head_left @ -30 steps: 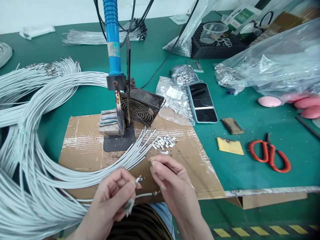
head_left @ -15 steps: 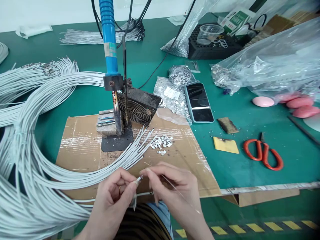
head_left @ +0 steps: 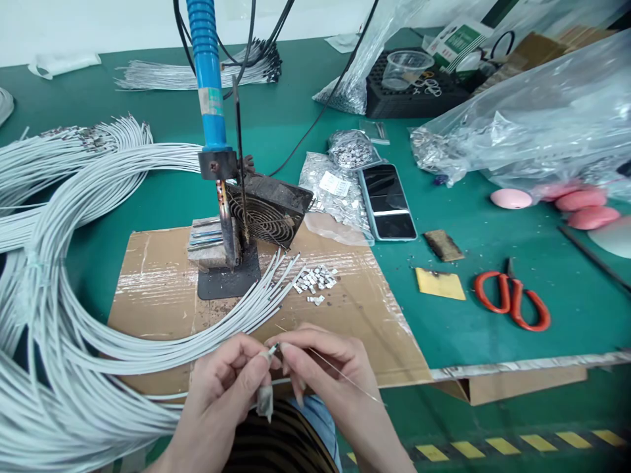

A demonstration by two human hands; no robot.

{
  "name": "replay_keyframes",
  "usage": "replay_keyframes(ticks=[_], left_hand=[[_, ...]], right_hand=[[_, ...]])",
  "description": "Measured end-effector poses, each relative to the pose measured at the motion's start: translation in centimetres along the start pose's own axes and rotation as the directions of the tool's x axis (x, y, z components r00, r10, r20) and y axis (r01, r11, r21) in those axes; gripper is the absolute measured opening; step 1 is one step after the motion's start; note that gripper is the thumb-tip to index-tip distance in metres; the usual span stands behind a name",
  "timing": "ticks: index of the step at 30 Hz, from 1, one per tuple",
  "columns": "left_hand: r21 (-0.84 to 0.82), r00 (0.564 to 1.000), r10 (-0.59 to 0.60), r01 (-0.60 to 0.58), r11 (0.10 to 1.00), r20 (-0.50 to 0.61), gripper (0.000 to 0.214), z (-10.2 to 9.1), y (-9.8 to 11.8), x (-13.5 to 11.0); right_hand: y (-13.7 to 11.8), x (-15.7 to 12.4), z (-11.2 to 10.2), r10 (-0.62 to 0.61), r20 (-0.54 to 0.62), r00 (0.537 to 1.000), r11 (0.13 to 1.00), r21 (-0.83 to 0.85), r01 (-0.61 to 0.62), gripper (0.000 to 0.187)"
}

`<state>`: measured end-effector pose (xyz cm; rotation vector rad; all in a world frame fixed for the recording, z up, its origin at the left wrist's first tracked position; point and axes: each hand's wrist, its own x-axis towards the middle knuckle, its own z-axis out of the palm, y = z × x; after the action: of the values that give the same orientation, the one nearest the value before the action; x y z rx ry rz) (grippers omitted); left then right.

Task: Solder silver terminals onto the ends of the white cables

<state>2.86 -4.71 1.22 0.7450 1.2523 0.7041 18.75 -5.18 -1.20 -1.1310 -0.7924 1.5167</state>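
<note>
Low in front of me, my left hand (head_left: 221, 387) is closed, with thumb and finger pinching a white cable (head_left: 273, 349) near its end. A greyish, wrinkled scrap (head_left: 265, 401) hangs below those fingers. My right hand (head_left: 330, 374) is closed beside it, thumb and finger meeting at the cable's tip. A thin silvery wire (head_left: 345, 376) runs through the right hand and sticks out on both sides. The fingers partly hide the tip. Just beyond the hands lie a bundle of white cables (head_left: 211, 338) and a small heap of metal connectors (head_left: 318, 278).
A blue-handled soldering iron (head_left: 210, 98) stands upright by a dusty fan (head_left: 269, 213) on cardboard (head_left: 148, 276). Red-handled scissors (head_left: 513, 299), a yellow sponge (head_left: 440, 284), a phone (head_left: 388, 203) and bags of parts (head_left: 335, 190) lie to the right. Coiled cables (head_left: 44, 315) fill the left.
My right hand has moved slightly left, closing the gap to my left hand and the cable tip. The view has shifted a little.
</note>
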Motion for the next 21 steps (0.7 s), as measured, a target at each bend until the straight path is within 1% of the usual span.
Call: replay_keyframes(ticks=[3, 6, 10, 13, 16, 21], left_hand=[[-0.027, 1.000, 0.001, -0.002, 1.000, -0.009, 0.049, 0.0, 0.0, 0.0], [-0.033, 1.000, 0.016, -0.017, 0.999, -0.014, 0.047, 0.0, -0.2, 0.0], [-0.031, 0.998, 0.056, -0.057, 0.998, -0.024, 0.044, 0.1, -0.2, 0.1], [-0.028, 0.996, 0.083, -0.084, 0.996, -0.040, 0.043, 0.2, -0.2, 0.1], [-0.031, 0.993, 0.099, -0.101, 0.994, -0.059, 0.042, 0.3, -0.2, 0.1], [-0.031, 0.989, 0.131, -0.133, 0.991, -0.071, 0.039, 0.6, -0.2, 0.2]], right_hand=[[-0.2, 0.1, 0.3, -0.017, 0.023, 1.000, 1.000, -0.003, 0.017, 0.011], [-0.1, 0.1, 0.4, -0.045, 0.004, 0.999, 0.999, -0.026, 0.046, 0.011], [0.6, -0.2, 0.3, -0.116, -0.022, 0.993, 0.992, -0.052, 0.115, 0.011], [1.0, -0.2, 0.4, -0.145, -0.030, 0.989, 0.987, -0.072, 0.143, 0.012], [1.2, -0.2, 0.3, -0.142, -0.034, 0.989, 0.988, -0.063, 0.140, 0.012], [1.0, -0.2, 0.3, -0.092, -0.030, 0.995, 0.996, -0.001, 0.092, 0.010]])
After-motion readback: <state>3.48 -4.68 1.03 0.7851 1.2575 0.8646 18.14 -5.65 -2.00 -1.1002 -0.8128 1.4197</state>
